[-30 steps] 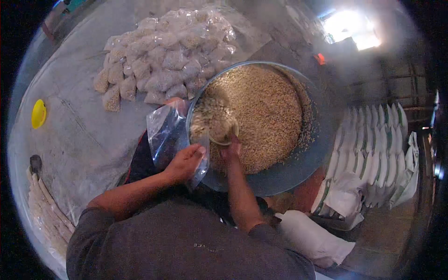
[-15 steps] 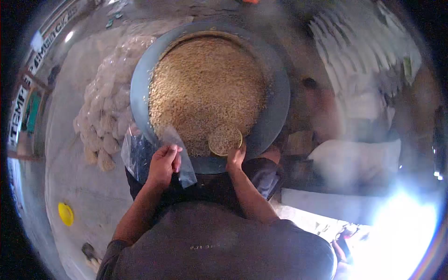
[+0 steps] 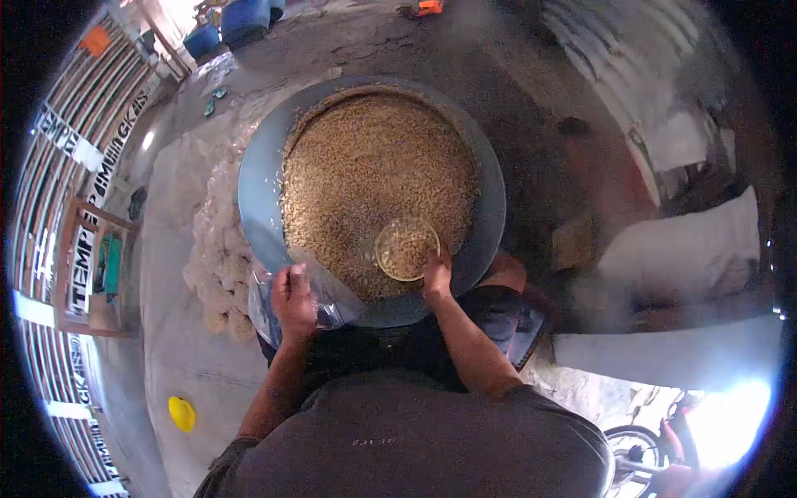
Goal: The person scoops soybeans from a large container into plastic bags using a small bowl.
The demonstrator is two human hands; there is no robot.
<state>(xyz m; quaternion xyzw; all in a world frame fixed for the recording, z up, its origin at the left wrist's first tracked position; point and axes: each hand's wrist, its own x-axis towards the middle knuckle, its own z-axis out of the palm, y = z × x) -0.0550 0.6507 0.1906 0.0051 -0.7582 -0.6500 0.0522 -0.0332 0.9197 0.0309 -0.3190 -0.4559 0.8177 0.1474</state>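
A wide blue-grey basin (image 3: pixel 259 195) in front of my lap is heaped with tan beans (image 3: pixel 378 158), apparently soybeans. My right hand (image 3: pixel 437 272) grips the right rim of a small round bowl (image 3: pixel 384 264). The bowl is over the near side of the heap and is partly filled with beans. At the basin's near left edge, my left hand (image 3: pixel 294 304) is closed on a clear plastic bag (image 3: pixel 334 297), which spreads to both sides of the fingers. Whether the bag holds anything is hard to see.
Left of the basin lies a pile of filled clear bags (image 3: pixel 217 257) on the floor. A yellow bowl-like item (image 3: pixel 182 413) lies further back on the left. White sacks (image 3: pixel 677 249) are on the right, and blue drums (image 3: pixel 246 21) stand far off.
The view has tilted and shifted, so more of the surroundings shows. The bowl looks less full than before. My left hand has turned, still with the bag.
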